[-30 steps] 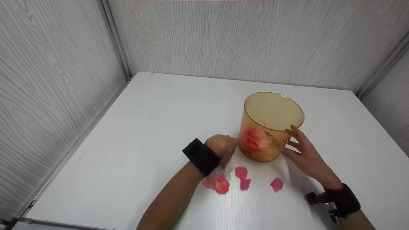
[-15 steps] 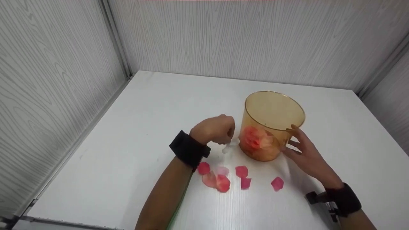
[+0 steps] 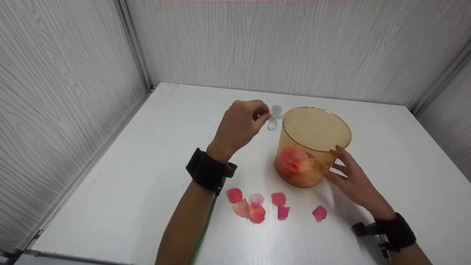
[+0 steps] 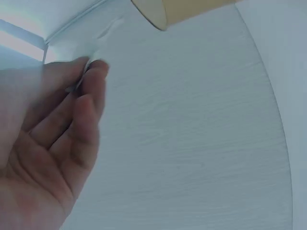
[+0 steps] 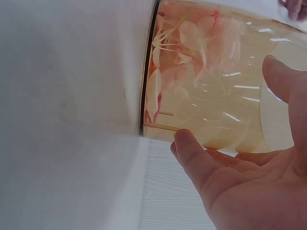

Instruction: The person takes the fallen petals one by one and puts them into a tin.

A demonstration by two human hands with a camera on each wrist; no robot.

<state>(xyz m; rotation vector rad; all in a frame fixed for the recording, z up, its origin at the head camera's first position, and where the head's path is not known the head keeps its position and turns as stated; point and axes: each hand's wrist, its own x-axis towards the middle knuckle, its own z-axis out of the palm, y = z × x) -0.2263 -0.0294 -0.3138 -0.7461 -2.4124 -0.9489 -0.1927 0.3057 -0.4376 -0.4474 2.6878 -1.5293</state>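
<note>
A clear amber tub (image 3: 312, 147) stands on the white table (image 3: 154, 154) with pink petals (image 3: 294, 162) lying in its bottom. My left hand (image 3: 244, 121) is raised beside the tub's left rim and pinches a pale white petal (image 3: 274, 117) between thumb and fingertip. My right hand (image 3: 347, 173) rests with relaxed fingers against the tub's right wall; in the right wrist view the thumb and fingers (image 5: 192, 153) touch the amber tub (image 5: 211, 86). Several loose pink and red petals (image 3: 254, 209) lie on the table in front of the tub.
Grey wood-grain panels (image 3: 59, 92) wall the table in on the left, back and right. One red petal (image 3: 319, 212) lies apart near my right forearm. Black straps sit on both wrists.
My left hand lifted a white petal from the loose pile and rose up and back to the tub's left rim. The right hand stayed against the tub.
</note>
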